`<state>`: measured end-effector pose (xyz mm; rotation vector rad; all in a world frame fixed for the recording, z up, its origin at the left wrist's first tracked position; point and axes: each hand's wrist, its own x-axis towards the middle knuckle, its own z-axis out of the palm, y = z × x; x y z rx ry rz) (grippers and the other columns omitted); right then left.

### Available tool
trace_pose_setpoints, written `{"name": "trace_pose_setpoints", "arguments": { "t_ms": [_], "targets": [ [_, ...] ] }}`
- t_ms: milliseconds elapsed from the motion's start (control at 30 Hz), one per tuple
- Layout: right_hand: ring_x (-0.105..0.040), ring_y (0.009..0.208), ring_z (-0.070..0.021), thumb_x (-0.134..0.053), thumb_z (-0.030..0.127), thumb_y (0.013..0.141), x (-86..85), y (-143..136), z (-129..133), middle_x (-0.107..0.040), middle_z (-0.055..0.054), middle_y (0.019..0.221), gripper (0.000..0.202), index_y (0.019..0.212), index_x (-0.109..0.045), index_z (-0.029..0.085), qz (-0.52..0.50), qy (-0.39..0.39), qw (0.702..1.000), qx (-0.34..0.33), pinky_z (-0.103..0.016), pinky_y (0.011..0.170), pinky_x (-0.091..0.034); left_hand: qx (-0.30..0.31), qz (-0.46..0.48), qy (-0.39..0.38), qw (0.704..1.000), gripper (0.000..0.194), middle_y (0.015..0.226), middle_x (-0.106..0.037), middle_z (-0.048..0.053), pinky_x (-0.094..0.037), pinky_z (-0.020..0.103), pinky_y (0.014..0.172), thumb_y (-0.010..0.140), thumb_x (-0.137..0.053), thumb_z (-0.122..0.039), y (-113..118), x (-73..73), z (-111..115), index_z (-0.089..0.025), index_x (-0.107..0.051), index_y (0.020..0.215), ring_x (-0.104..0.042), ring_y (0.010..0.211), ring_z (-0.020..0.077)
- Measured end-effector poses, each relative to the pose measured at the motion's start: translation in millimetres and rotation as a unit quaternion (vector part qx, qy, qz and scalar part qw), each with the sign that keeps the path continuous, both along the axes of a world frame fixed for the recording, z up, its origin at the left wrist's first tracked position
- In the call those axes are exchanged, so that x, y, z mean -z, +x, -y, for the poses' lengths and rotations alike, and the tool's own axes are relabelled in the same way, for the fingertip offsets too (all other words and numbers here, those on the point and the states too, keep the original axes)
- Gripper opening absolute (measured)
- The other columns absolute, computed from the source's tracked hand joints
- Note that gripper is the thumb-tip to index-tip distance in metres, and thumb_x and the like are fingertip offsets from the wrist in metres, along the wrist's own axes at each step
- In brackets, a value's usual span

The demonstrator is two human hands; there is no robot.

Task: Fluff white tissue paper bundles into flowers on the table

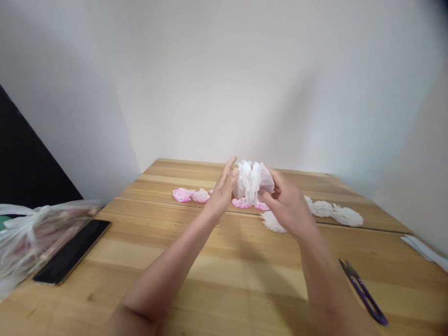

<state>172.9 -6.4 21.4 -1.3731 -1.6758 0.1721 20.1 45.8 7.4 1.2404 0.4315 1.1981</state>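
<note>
Head view: white tissue-paper flower [252,180] held up between my hands over tabletop [227,266], pink-edged flowers [181,194] showing left of and below it. Looks feather-light, soft, easily crushed or torn; gathered middle likely safest hold. My right hand [289,205] grips its right side, thumb and fingers clamped on paper folds. My left hand [222,191] flat along left edge, fingers extended, gripping nothing; whether touching paper, I cannot tell.

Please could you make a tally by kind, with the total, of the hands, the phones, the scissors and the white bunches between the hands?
Left hand and right hand: 2
Phone: 1
Scissors: 1
White bunch: 1
Total: 5
</note>
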Motion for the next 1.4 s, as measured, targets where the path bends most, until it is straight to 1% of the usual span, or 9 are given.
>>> {"name": "trace_pose_setpoints", "arguments": {
  "t_ms": [200,367,500,600,700,833,1067,1267,1400],
  "targets": [
    [-0.066,0.085,-0.0209,-0.050,0.023,0.083,-0.7,0.3,0.4,-0.065,-0.003,0.117,0.053,0.135,-0.044,0.030,-0.005,-0.020,1.000,0.004,-0.037,0.075,-0.053,-0.009,-0.074,0.068,0.995,0.079,0.122,-0.059,0.008,-0.046,0.041,0.092,0.079,-0.059,-0.025,0.8,2.5,-0.7,-0.030,-0.017,0.146,-0.059,0.102,0.0224],
    [-0.066,0.088,-0.0204,-0.050,0.028,0.086,0.2,0.4,0.7,-0.064,-0.004,0.119,0.051,0.136,-0.041,0.031,-0.043,-0.037,0.998,-0.027,-0.036,0.075,-0.054,-0.083,-0.109,0.129,0.982,0.074,0.147,-0.036,0.006,-0.035,0.039,0.106,0.077,-0.058,-0.020,0.5,6.5,-3.1,-0.026,-0.026,0.144,-0.043,0.126,0.0242],
    [-0.066,0.091,-0.0212,-0.052,0.035,0.086,1.2,1.1,0.1,-0.063,-0.005,0.119,0.052,0.137,-0.040,0.030,-0.065,-0.040,0.996,-0.041,-0.036,0.073,-0.055,-0.102,-0.115,0.139,0.978,0.071,0.150,-0.032,0.007,-0.029,0.040,0.111,0.079,-0.055,-0.020,0.5,6.5,-3.6,-0.024,-0.026,0.144,-0.037,0.132,0.0244],
    [-0.065,0.094,-0.0215,-0.052,0.033,0.086,1.0,2.2,-0.6,-0.063,-0.005,0.119,0.050,0.135,-0.043,0.030,-0.052,-0.033,0.998,-0.026,-0.037,0.077,-0.054,-0.071,-0.088,0.124,0.986,0.068,0.149,-0.033,0.007,-0.030,0.040,0.110,0.082,-0.055,-0.025,0.3,4.6,-1.8,-0.024,-0.027,0.144,-0.037,0.132,0.0250],
    [-0.065,0.094,-0.0214,-0.050,0.030,0.085,0.4,2.9,-0.8,-0.064,-0.005,0.118,0.048,0.133,-0.047,0.028,-0.026,-0.023,0.999,0.002,-0.038,0.081,-0.052,-0.009,-0.040,0.057,0.998,0.061,0.145,-0.041,0.005,-0.034,0.040,0.107,0.086,-0.052,-0.041,-0.8,2.6,0.9,-0.029,-0.032,0.142,-0.040,0.131,0.0259],
    [-0.066,0.086,-0.0211,-0.048,0.039,0.088,-1.7,2.6,0.9,-0.068,-0.006,0.108,0.048,0.134,-0.047,0.027,-0.015,-0.013,1.000,0.011,-0.037,0.077,-0.052,0.045,-0.001,-0.032,0.998,0.057,0.140,-0.048,0.003,-0.039,0.041,0.103,0.086,-0.047,-0.053,-0.1,2.4,1.4,-0.034,-0.038,0.138,-0.045,0.128,0.0257],
    [-0.068,0.073,-0.0199,-0.038,0.047,0.092,-8.0,6.5,6.4,-0.071,-0.006,0.097,0.051,0.138,-0.041,0.026,-0.035,-0.021,0.999,-0.004,-0.035,0.071,-0.053,0.123,0.131,-0.066,0.981,0.055,0.135,-0.054,0.008,-0.040,0.036,0.102,0.090,-0.033,-0.055,3.4,-4.0,-3.6,-0.020,-0.052,0.128,-0.047,0.126,0.0240],
    [-0.055,0.115,-0.0271,-0.047,0.038,0.089,-3.2,12.1,-3.1,-0.057,-0.007,0.128,0.052,0.139,-0.038,0.027,0.071,0.021,0.996,0.053,-0.046,0.094,-0.044,0.131,0.159,-0.104,0.973,0.059,0.134,-0.054,0.008,-0.047,0.031,0.091,0.091,-0.025,-0.058,-5.3,-14.2,0.1,-0.020,-0.050,0.130,-0.052,0.120,0.0226],
    [-0.044,0.126,-0.0275,-0.052,0.038,0.086,2.2,10.3,-13.3,-0.051,-0.009,0.135,0.046,0.129,-0.049,0.022,0.154,0.046,0.987,0.000,-0.047,0.104,-0.035,0.131,0.145,-0.106,0.975,0.063,0.131,-0.057,0.008,-0.048,0.030,0.086,0.089,-0.023,-0.062,-4.3,-14.4,5.8,-0.022,-0.049,0.130,-0.056,0.114,0.0221]
  ]
}}
